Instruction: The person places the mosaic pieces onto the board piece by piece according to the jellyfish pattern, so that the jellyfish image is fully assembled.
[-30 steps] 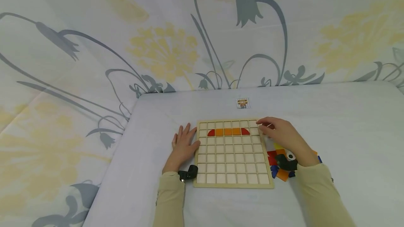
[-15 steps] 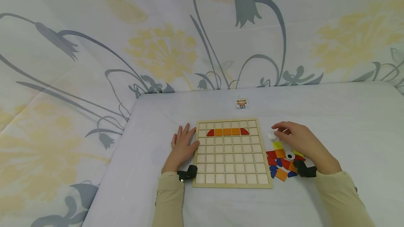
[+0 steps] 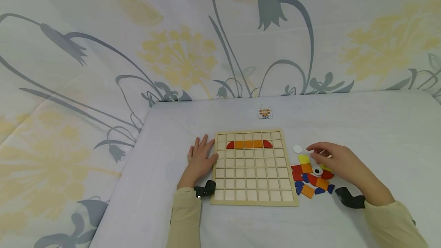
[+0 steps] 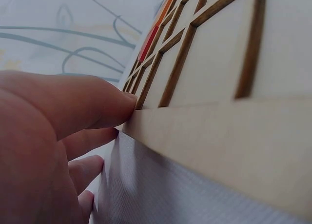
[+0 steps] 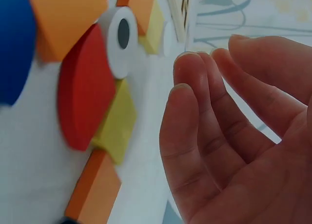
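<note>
My left hand [image 3: 200,160] lies at the left edge of a wooden grid board [image 3: 255,205], fingers spread on the cloth. In the left wrist view its thumb [image 4: 102,104] touches the board's rim. Two red quarter-round pieces [image 3: 230,145] flank several orange squares [image 3: 249,144] in the board's second row. My right hand [image 3: 339,162] hovers by the loose pieces, fingers loosely bent, holding nothing. Left of its fingertips a white disc [image 3: 298,149] lies on the cloth. Below are an eye disc [image 3: 317,170], a yellow piece [image 3: 304,159] and a red piece [image 5: 87,87].
More loose orange [image 3: 307,191] and blue pieces [image 3: 319,191] lie along the board's right side. Beyond the board sits a small picture card [image 3: 265,113] with a gridded pattern. A flower-patterned cloth [image 3: 179,56] rises behind the white table surface [image 3: 386,125].
My right hand has moved from the board's top right corner rightward and nearer. The white disc, at its fingertips half a second ago, now lies apart from them. My left hand stays put.
</note>
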Demonstrator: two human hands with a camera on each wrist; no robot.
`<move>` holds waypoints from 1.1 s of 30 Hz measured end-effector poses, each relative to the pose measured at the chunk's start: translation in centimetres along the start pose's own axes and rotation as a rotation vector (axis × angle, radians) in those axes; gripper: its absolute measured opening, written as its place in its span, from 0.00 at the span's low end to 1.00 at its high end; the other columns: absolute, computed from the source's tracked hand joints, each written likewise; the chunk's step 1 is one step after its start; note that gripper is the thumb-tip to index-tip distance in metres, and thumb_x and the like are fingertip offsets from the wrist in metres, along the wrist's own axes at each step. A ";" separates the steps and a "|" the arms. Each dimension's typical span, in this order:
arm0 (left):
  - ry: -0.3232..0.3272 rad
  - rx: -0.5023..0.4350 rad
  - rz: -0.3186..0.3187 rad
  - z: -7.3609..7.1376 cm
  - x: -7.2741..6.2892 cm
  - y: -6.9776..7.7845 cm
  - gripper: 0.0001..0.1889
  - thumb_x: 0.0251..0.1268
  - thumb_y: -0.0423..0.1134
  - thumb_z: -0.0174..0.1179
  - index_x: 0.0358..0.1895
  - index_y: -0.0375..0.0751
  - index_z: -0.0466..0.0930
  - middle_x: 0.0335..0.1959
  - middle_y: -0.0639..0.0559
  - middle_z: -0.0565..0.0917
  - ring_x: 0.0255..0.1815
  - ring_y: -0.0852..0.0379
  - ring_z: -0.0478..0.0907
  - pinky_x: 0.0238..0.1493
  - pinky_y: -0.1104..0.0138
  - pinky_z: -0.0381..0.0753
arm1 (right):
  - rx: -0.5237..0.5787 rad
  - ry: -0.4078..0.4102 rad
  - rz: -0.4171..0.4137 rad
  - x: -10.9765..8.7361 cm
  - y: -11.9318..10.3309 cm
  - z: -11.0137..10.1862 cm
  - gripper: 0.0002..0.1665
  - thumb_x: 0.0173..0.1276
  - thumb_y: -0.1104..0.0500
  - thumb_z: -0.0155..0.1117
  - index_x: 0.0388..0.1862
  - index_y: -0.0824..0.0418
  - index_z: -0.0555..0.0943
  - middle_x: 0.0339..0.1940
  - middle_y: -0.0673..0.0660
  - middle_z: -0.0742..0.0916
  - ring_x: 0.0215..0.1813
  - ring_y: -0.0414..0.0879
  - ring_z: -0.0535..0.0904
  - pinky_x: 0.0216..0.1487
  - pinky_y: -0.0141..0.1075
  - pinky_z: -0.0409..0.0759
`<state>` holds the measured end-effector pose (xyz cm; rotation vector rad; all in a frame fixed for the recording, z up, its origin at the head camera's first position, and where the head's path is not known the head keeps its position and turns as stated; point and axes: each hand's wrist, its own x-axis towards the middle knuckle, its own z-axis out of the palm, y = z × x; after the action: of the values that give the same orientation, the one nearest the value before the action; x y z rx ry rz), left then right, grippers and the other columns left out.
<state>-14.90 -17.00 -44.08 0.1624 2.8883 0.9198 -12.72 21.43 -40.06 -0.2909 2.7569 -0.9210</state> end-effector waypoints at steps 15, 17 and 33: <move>-0.005 0.005 -0.008 0.0 -0.1 -0.2 0.28 0.63 0.46 0.48 0.67 0.46 0.58 0.71 0.48 0.47 0.70 0.47 0.32 0.63 0.50 0.33 | -0.046 0.017 0.004 -0.1 1.3 0.5 0.19 0.62 0.53 0.59 0.50 0.60 0.76 0.35 0.54 0.79 0.33 0.46 0.73 0.30 0.34 0.74; -0.005 -0.001 -0.009 0.0 -0.1 -0.2 0.28 0.63 0.46 0.48 0.67 0.45 0.58 0.71 0.48 0.47 0.70 0.47 0.32 0.63 0.50 0.33 | -0.049 0.013 -0.003 -0.1 1.2 0.6 0.19 0.61 0.54 0.59 0.50 0.60 0.76 0.34 0.53 0.78 0.30 0.44 0.73 0.28 0.33 0.73; -0.016 -0.012 -0.013 0.1 -0.1 -0.2 0.28 0.63 0.46 0.49 0.67 0.46 0.58 0.71 0.48 0.47 0.70 0.47 0.32 0.63 0.50 0.33 | -0.080 -0.009 -0.011 -0.1 0.5 1.7 0.20 0.59 0.55 0.62 0.50 0.58 0.74 0.36 0.54 0.74 0.24 0.42 0.68 0.22 0.32 0.70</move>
<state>-14.85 -17.06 -44.28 0.1495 2.8652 0.9286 -12.21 20.85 -41.68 -0.3226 2.7909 -0.8120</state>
